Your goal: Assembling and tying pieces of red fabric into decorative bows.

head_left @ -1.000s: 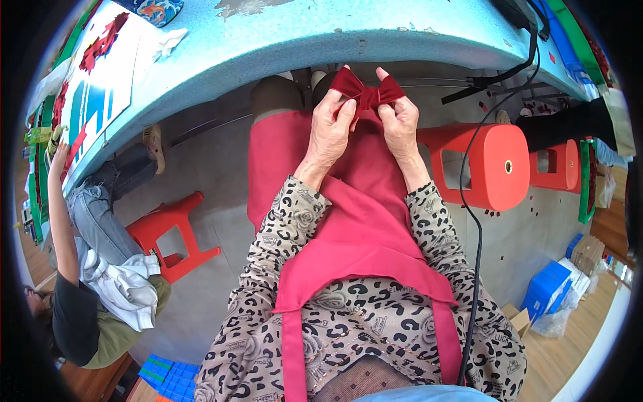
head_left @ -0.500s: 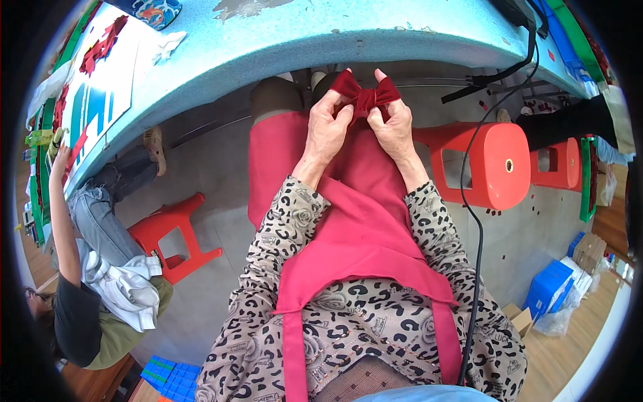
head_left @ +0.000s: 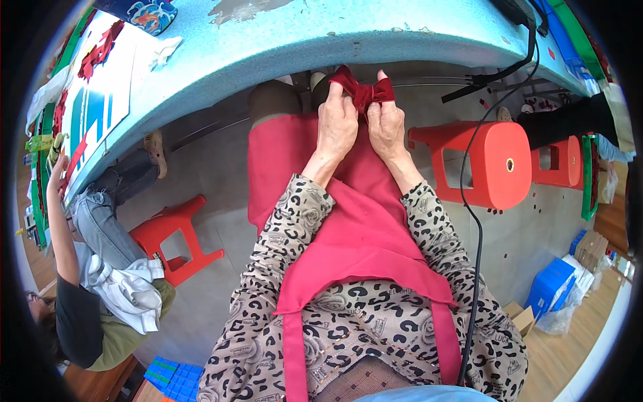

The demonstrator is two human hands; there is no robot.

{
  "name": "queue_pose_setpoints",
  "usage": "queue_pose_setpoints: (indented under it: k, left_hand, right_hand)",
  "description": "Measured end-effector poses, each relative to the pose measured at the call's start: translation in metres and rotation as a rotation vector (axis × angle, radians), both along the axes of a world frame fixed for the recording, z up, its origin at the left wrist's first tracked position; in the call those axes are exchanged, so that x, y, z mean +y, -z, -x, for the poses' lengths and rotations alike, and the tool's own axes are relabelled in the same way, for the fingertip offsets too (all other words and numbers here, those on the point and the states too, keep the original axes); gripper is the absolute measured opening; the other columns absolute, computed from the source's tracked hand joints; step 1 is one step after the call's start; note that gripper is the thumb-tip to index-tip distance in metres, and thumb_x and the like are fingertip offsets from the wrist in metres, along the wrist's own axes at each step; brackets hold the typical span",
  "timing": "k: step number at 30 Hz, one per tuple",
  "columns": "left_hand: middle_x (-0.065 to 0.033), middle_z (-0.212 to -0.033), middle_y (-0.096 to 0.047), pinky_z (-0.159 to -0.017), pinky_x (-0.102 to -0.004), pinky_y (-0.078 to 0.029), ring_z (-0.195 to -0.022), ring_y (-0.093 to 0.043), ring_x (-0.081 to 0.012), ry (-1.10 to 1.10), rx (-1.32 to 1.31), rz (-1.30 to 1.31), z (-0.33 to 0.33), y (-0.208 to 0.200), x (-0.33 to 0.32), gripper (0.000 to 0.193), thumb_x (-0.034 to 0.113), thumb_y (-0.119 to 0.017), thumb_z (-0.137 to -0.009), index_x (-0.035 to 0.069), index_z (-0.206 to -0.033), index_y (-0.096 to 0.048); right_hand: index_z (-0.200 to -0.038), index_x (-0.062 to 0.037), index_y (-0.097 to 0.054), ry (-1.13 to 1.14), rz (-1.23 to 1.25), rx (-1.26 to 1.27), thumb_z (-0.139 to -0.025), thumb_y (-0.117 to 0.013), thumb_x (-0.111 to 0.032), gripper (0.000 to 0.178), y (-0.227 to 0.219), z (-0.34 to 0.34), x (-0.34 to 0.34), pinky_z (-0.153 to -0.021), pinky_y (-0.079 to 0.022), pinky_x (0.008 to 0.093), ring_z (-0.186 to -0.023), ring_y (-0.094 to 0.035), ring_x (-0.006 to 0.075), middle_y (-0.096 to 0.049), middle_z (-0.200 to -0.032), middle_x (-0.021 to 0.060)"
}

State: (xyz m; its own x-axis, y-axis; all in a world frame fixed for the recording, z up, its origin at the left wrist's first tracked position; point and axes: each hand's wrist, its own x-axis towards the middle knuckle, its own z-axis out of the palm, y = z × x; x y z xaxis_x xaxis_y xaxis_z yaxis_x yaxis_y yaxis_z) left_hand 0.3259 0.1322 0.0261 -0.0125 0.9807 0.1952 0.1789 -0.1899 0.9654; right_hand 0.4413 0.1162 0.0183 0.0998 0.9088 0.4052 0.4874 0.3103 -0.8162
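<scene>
A dark red velvet bow (head_left: 362, 95) is held up between my two hands, above my lap and just short of the table's near edge. My left hand (head_left: 337, 127) grips its left loop, with the fingers curled and the index finger stretched along the fabric. On the other loop, my right hand (head_left: 386, 127) pinches in the same way, its index finger pointing up behind the cloth. The bow's gathered middle shows between the hands. Both thumbs are partly hidden. Below the hands lies my red apron (head_left: 362, 208).
The light blue table (head_left: 281, 50) curves across the front. Red stools stand at right (head_left: 499, 164) and left (head_left: 177, 241). A black cable (head_left: 477, 234) hangs down at my right. A co-worker (head_left: 80, 315) sits at left, one hand near red ribbon strips (head_left: 100, 53).
My hands have turned, so their backs now face up more and the thumbs have tucked in. The bow's left loop has tilted upward slightly. Both hands still hold it.
</scene>
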Motion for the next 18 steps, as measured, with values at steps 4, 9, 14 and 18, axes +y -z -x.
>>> queue_pose_setpoints:
  k: [4, 9, 14, 18]
  left_hand:
    - [-0.0117, -0.061, -0.054, -0.047, -0.0395, -0.039, -0.053, -0.056, -0.0223, -0.102, 0.176, -0.093, 0.001, 0.003, -0.002, 0.007, 0.001, -0.043, -0.088, 0.000, -0.091, -0.049]
    - [-0.0025, -0.058, -0.050, -0.043, -0.0335, -0.037, -0.051, -0.052, -0.0136, -0.086, -0.444, 0.343, 0.009, -0.006, -0.007, 0.010, 0.000, -0.044, -0.088, 0.000, -0.080, -0.049]
    - [0.0022, -0.058, -0.045, -0.043, -0.0291, -0.037, -0.050, -0.048, -0.0094, -0.043, -1.012, 0.391, 0.019, -0.034, -0.019, 0.014, -0.002, -0.045, -0.088, 0.002, -0.082, -0.056]
    - [0.0015, -0.058, -0.044, -0.043, -0.0275, -0.040, -0.050, -0.049, -0.0105, -0.176, -0.223, -0.031, 0.026, -0.054, -0.026, 0.021, -0.003, -0.044, -0.087, 0.006, -0.095, -0.062]
  right_hand:
    - [-0.136, -0.0019, -0.036, 0.069, 0.026, -0.210, -0.082, -0.048, 0.000, 0.055, -0.004, 0.002, 0.000, -0.053, -0.044, 0.0420, -0.057, -0.058, 0.0356, -0.056, -0.061, 0.0172]
    - [-0.136, -0.0040, -0.037, 0.067, 0.039, -0.339, -0.087, -0.047, -0.003, 0.050, -0.024, 0.006, -0.007, -0.056, -0.043, 0.0408, -0.061, -0.058, 0.0349, -0.057, -0.065, 0.0172]
    - [-0.135, -0.0048, -0.040, 0.008, 0.071, -0.095, -0.086, -0.049, -0.002, 0.050, -0.050, 0.019, -0.018, -0.056, -0.044, 0.0409, -0.060, -0.057, 0.0356, -0.056, -0.064, 0.0168]
    - [-0.134, -0.0055, -0.042, -0.048, 0.041, 0.102, -0.084, -0.050, -0.001, 0.051, -0.059, 0.029, -0.021, -0.056, -0.045, 0.0406, -0.058, -0.056, 0.0358, -0.056, -0.064, 0.0155]
